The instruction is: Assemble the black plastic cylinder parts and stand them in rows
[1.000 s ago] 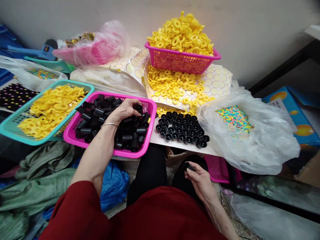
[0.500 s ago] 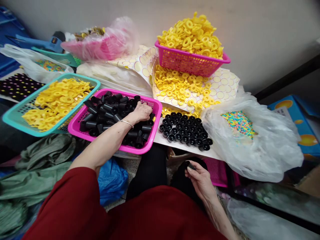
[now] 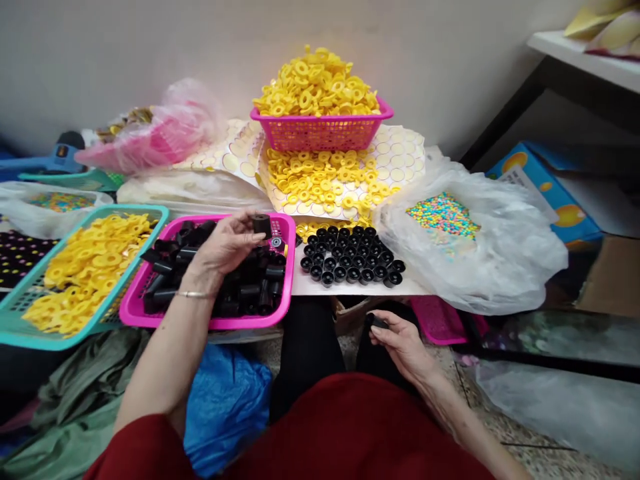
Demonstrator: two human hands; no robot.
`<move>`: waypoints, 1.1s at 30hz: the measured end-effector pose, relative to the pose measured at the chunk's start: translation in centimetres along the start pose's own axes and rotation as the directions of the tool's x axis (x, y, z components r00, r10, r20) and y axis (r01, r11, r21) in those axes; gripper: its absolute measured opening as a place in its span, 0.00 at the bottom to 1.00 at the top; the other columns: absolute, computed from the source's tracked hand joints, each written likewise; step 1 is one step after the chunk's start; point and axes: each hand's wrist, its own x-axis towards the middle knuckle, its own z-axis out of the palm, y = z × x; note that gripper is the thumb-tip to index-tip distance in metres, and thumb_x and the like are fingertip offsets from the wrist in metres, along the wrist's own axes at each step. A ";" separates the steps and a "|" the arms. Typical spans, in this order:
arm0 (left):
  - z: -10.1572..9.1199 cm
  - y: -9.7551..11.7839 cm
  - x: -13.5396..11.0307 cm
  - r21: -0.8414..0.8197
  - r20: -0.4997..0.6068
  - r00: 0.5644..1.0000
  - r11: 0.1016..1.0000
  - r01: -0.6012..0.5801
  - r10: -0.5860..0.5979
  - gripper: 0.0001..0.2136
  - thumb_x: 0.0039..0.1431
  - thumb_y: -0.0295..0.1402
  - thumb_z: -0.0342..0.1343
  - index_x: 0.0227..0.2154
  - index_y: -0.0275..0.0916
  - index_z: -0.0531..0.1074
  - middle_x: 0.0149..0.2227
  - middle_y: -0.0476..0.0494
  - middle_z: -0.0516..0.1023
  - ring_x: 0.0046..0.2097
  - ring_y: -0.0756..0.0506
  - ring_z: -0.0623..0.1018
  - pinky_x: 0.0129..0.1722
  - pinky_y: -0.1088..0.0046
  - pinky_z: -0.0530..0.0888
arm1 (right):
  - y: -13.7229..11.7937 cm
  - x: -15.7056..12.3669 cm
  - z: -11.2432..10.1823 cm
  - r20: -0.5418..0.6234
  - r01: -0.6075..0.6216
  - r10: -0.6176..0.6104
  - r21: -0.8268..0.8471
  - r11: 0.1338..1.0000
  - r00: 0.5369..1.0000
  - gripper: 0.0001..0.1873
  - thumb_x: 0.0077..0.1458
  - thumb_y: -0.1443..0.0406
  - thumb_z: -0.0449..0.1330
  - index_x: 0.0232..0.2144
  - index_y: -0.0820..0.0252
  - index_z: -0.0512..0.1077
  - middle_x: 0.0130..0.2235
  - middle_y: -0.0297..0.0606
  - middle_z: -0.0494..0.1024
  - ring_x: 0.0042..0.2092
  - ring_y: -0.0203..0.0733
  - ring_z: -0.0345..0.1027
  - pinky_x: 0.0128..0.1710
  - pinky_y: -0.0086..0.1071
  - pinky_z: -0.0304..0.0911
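Our left hand (image 3: 223, 245) pinches a black tube (image 3: 261, 224) at the fingertips, above the pink basket (image 3: 200, 324). Our right hand (image 3: 403, 341) grips a small black piece (image 3: 377, 323).

Yellow rings (image 3: 90, 257) fill a teal basket (image 3: 131, 209) (pastel beads (image 3: 443, 215) sit bagged nearby).

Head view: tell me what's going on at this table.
A person works with both hands. The left hand holds one black tube just above the pink basket, which is full of such tubes. The right hand sits low by the lap, gripping a small black piece. Rows of upright black tubes stand on a white board beside the basket, with yellow rings and a bag of coloured beads around.
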 end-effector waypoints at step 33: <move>0.9 -2.8 -5.6 0.203 -0.633 0.751 0.977 -0.072 0.187 0.22 0.32 0.35 0.71 0.33 0.35 0.73 0.23 0.52 0.73 0.22 0.52 0.72 0.20 0.79 0.69 | 1.3 2.0 -2.7 -0.129 -0.052 0.052 0.000 0.999 0.990 0.25 0.24 0.63 0.78 0.32 0.59 0.80 0.27 0.33 0.77 0.27 0.34 0.67 0.26 0.28 0.64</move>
